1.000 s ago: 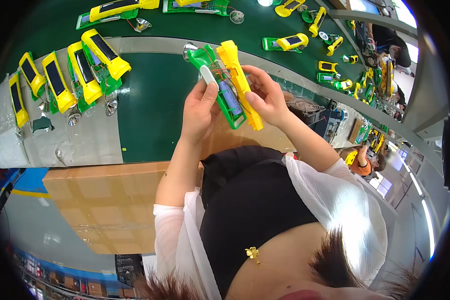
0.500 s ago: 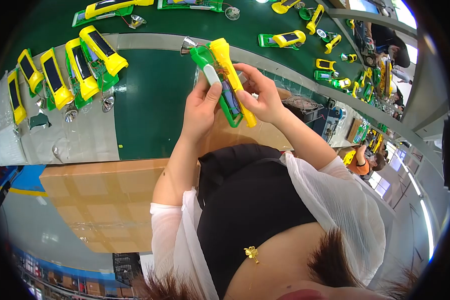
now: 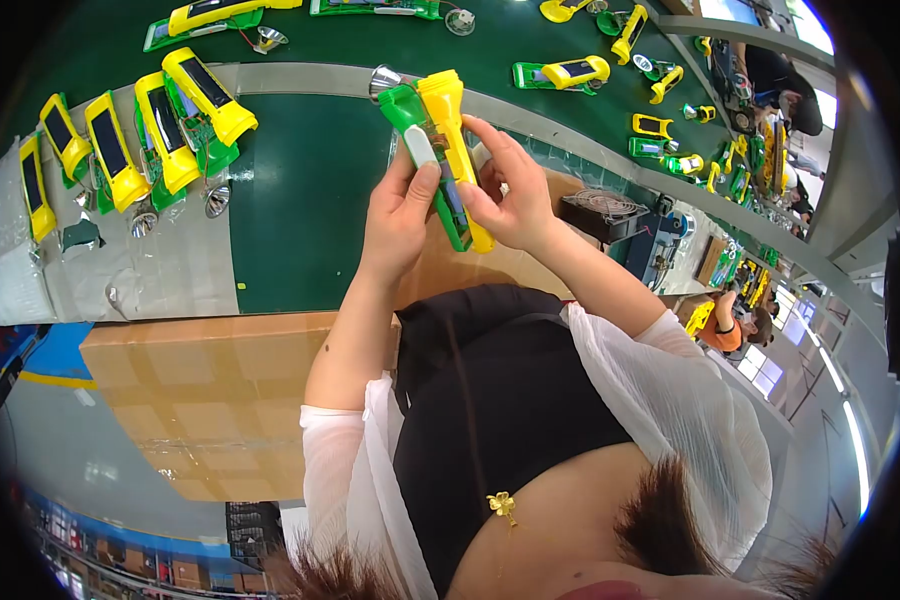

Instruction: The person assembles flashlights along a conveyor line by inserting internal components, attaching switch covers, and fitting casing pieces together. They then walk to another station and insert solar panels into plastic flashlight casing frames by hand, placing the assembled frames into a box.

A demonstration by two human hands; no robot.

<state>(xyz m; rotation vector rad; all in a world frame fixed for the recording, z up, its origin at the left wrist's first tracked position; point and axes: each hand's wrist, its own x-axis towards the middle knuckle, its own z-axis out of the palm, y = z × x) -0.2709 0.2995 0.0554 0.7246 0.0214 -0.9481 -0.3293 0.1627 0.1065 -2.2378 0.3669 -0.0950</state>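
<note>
My left hand (image 3: 402, 208) grips the green half of a flashlight housing (image 3: 403, 108), its thumb on the white strip along it. My right hand (image 3: 511, 192) is closed around the yellow half of the flashlight housing (image 3: 442, 95). The two halves lie nearly side by side, with a narrow gap at the middle where wires and a bluish part show. A silver reflector cup (image 3: 384, 80) sits at the head end, beside the green half. My fingers partly hide the lower ends of both halves.
Several yellow and green flashlights with dark solar panels (image 3: 115, 150) lie at the left on the grey bench edge. More flashlight parts (image 3: 576, 72) rest on the green belt beyond. A cardboard box (image 3: 210, 400) stands below the bench, and a black fan (image 3: 602, 214) is at the right.
The yellow and green halves have come closer together, narrowing the gap between them. Both hands have shifted slightly.
</note>
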